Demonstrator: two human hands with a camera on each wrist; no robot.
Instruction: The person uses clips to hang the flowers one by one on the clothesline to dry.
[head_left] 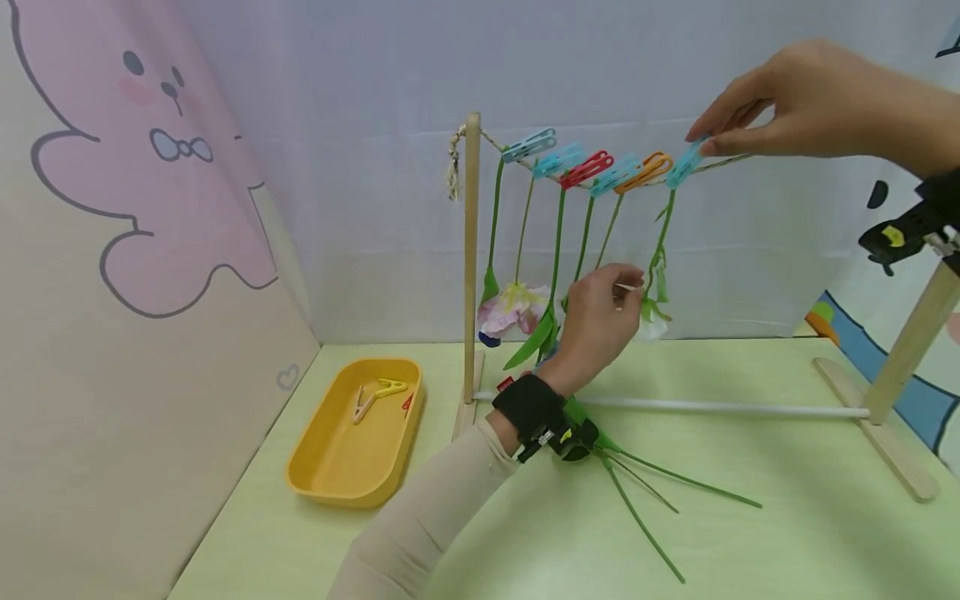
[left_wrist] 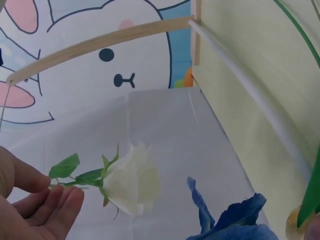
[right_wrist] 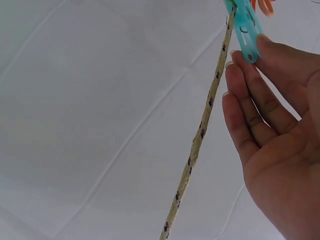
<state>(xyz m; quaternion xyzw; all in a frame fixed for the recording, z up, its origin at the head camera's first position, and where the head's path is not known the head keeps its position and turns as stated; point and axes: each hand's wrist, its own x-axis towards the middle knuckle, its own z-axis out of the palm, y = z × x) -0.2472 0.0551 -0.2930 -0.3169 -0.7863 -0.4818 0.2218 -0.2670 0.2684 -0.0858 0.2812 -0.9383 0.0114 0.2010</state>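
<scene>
My right hand point(head_left: 817, 104) pinches the handle end of a light blue clothespin point(head_left: 684, 164) between thumb and fingertips. That clothespin sits on the rope point(right_wrist: 202, 132), at the right end of the row, with the top of a green stem point(head_left: 660, 242) at its jaws. Below it, my left hand point(head_left: 600, 321) pinches the stem of this flower near its head, a white rose point(left_wrist: 132, 180) that hangs downward. Several more flowers hang from the rope by blue, red and orange clothespins, among them a pink-white bloom point(head_left: 513, 312). My left hand hides part of them.
A yellow tray point(head_left: 352, 467) with a few clothespins stands on the left. Wooden posts point(head_left: 471, 250) hold the rope, and a white bar point(head_left: 712, 406) joins their feet. Loose green stems point(head_left: 652, 542) lie on the table in front, their flower heads behind my left wrist.
</scene>
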